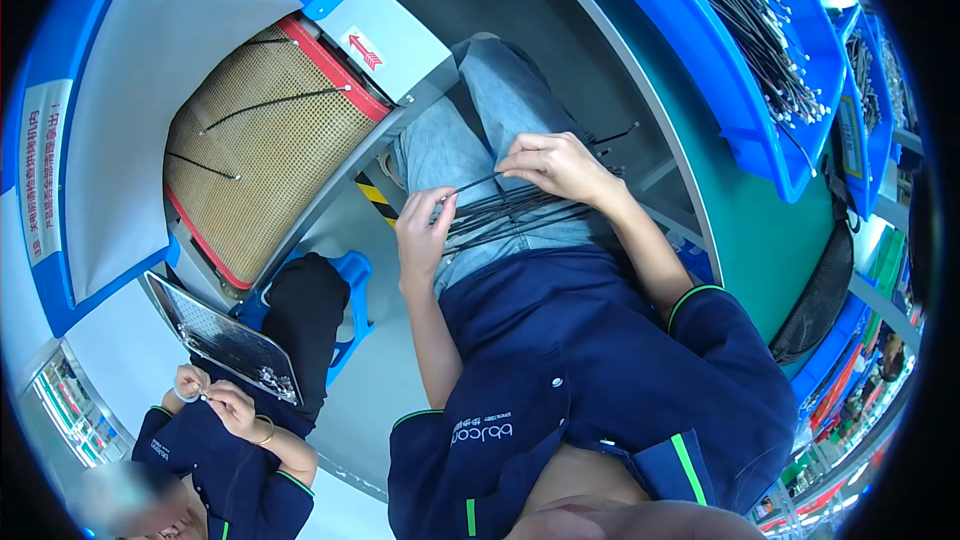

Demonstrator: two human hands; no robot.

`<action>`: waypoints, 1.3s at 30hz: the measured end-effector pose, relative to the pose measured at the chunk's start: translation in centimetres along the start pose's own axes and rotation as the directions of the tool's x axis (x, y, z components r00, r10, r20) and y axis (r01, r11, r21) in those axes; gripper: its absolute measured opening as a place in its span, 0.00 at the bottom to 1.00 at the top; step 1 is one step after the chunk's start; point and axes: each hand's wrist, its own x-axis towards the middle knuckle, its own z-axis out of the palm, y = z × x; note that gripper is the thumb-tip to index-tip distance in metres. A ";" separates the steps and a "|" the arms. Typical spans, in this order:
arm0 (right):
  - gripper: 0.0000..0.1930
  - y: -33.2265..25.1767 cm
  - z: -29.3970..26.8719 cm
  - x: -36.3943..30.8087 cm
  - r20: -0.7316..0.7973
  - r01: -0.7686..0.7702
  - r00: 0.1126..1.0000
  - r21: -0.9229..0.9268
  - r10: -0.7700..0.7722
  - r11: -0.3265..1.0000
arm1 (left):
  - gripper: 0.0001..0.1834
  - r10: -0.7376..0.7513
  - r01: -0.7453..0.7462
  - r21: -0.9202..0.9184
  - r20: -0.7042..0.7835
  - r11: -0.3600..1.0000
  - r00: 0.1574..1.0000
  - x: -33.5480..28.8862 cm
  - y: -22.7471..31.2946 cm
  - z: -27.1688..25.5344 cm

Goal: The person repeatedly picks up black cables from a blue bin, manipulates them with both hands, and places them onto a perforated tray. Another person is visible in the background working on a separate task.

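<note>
You have one black cable [478, 183] raised just above your lap, stretched in a short span between your two hands. Your left hand [424, 222] has thumb and forefinger drawn together at the cable's near end, the other fingers loosely curled; the tip itself is too small to make out. Your right hand [553, 164] pinches the same cable a little farther along, thumb against the fingertips, with the palm otherwise free. Below, a loose bundle of black cables [505, 225] lies across your jeans [513, 105], most of them running roughly side by side.

The step in hand looks like singling out a cable and handling its end, perhaps to straighten or check it; which of these, you cannot tell from this view. To your left, the mesh conveyor belt [295, 155] carries a few spaced-out cables, so that may be where single pieces go. If so, the next move calls for finishing at the tip, releasing one hand, and drawing the cable clear without dragging its neighbours along. Keep the pinch light near the end, since a thin cable could bend there. More cables sit in the blue bin [772, 168] at your right, above the green table [735, 230].
</note>
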 end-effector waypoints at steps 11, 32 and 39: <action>0.08 -0.1 0.2 0.0 0.031 -0.062 0.998 0.163 0.058 0.985 | 0.05 0.147 -0.146 0.043 -0.011 0.988 0.989 0.3 0.3 -0.2; 0.05 2.8 -2.3 -0.6 -0.002 -0.058 0.998 0.018 0.058 0.998 | 0.04 -0.013 0.031 0.211 -0.089 0.977 0.996 -1.7 -2.4 -5.0; 0.08 2.9 -4.7 -1.2 0.008 -0.180 0.984 0.039 0.180 0.983 | 0.04 -0.041 0.088 0.255 -0.183 0.963 0.982 -2.8 -3.5 -7.0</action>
